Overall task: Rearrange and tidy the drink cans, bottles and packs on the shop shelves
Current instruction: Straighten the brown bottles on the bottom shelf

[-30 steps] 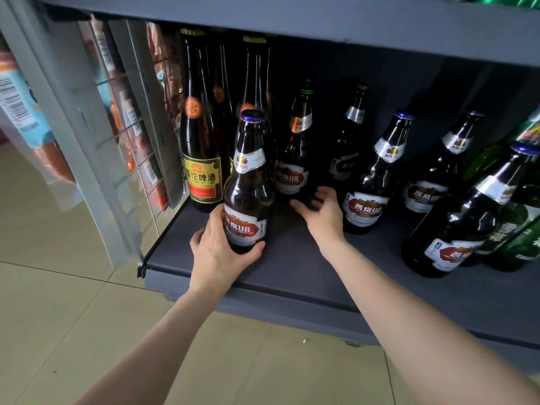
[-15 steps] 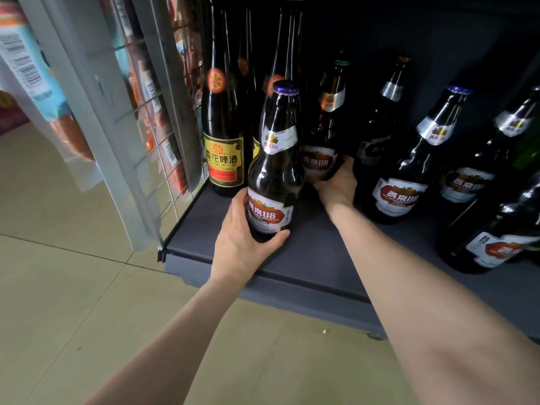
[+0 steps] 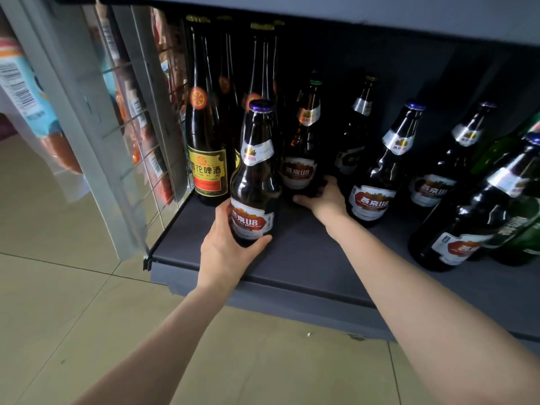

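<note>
At the far left I see snack packets [image 3: 35, 112] hanging outside a wire mesh side panel [image 3: 146, 135] that closes the left end of the dark grey shelf [image 3: 306, 258]. Just inside that panel, at the shelf's back left corner, stand tall dark bottles with yellow and red labels [image 3: 207, 141], upright and packed close together. In front of them, near the shelf's front edge, my left hand [image 3: 225, 247] grips the U8 beer bottle [image 3: 254, 176] low on its body, thumb across the front below the label and fingers curled round the left side; the bottle stands upright with its purple cap on. Just behind and to the right of it, my right hand [image 3: 324, 200] reaches deeper into the shelf and its fingers curl round the base of a second U8 bottle with a green cap [image 3: 301, 159], which is partly in shadow. Further right, a dark bottle with a silver neck label [image 3: 355, 141] stands at the back, then three more U8 bottles [image 3: 380, 171] spread toward the right end of the shelf. At the right edge, green glass bottles [image 3: 520, 223] stand just beside the nearest U8 bottle. Below the shelf lies a beige tiled floor [image 3: 87, 317].
</note>
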`<state>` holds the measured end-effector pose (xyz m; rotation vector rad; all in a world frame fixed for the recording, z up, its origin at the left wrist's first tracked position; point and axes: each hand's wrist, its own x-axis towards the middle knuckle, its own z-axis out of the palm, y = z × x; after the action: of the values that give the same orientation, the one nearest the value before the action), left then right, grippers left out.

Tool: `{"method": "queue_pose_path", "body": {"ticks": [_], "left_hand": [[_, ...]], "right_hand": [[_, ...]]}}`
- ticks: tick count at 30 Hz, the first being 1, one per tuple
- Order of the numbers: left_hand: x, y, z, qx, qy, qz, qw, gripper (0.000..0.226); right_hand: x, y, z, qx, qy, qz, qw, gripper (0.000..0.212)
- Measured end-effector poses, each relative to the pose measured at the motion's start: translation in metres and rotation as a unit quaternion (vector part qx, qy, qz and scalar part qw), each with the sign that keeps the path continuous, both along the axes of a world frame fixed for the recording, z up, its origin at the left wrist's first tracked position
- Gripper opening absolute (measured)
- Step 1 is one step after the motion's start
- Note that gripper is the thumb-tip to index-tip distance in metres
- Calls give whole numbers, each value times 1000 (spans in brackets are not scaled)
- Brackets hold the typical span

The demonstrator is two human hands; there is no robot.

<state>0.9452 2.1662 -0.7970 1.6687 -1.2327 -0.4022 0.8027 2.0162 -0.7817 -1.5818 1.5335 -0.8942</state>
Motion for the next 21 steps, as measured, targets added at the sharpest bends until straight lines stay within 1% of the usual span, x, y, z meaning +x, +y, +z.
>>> {"method": "queue_pose_path", "body": {"ticks": [1,2,4,6,7,11,14,15,18,21], "left_hand": [[-3,1,1,-1,2,4,1000,80],[-7,1,2,-1,5,5,1000,80],[-17,0,3,2,7,-2,1000,80],[-27,-6,4,9,2,-8,1000,79],[-32,-10,4,14,-1,-9,1000,79],[-55,-32,6,37,-17,-1,999,84],[-69,-47,7,56,-67,53,995,85],[-72,-50,7,56,-68,70,994,84],[-81,-59,7,47,-25,96,994,78],[-84,-62,2,29,26,123,992,69]], "right_hand": [[-9,13,-2,2,3,28,1000,89],[-19,28,-4,-1,25,57,998,87],[-40,55,-8,-21,107,110,988,79],[-60,70,-9,-35,166,142,975,72],[-67,74,-9,-33,171,144,974,69],[-86,76,-4,-42,140,95,985,61],[-91,76,-1,-42,102,64,992,58],[-92,77,-1,-43,98,60,993,58],[-95,81,-8,-64,96,47,992,57],[-95,83,-13,-81,70,0,994,53]]}}
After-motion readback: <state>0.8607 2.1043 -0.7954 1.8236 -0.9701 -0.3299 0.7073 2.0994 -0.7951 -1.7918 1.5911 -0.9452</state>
